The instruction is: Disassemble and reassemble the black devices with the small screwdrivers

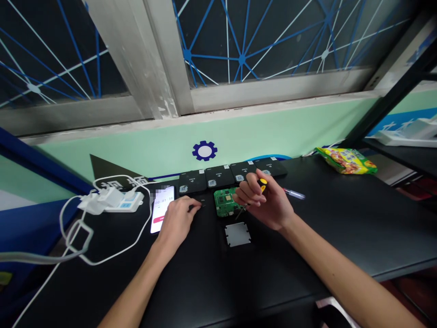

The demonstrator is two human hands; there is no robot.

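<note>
My right hand (261, 200) is closed round a screwdriver (262, 182) with a yellow and black handle. Its thin shaft slants down to the left, past the front edge of a green circuit board (222, 205). The right hand covers part of that board. In front of it is a square light-grey metal plate (238, 234) with notched edges. My left hand (179, 216) rests on the table, thumb and forefinger pinched together beside some tiny parts (202, 201), too small to name. Whether something is between those fingertips cannot be made out.
Several flat black cases (220, 176) line the wall. A lit phone (162, 209) lies left of my left hand. Farther left are a white power strip (126, 202) and loose cables. A pen (294, 194) and a yellow-green snack bag (348, 160) lie to the right on the black table (358, 218).
</note>
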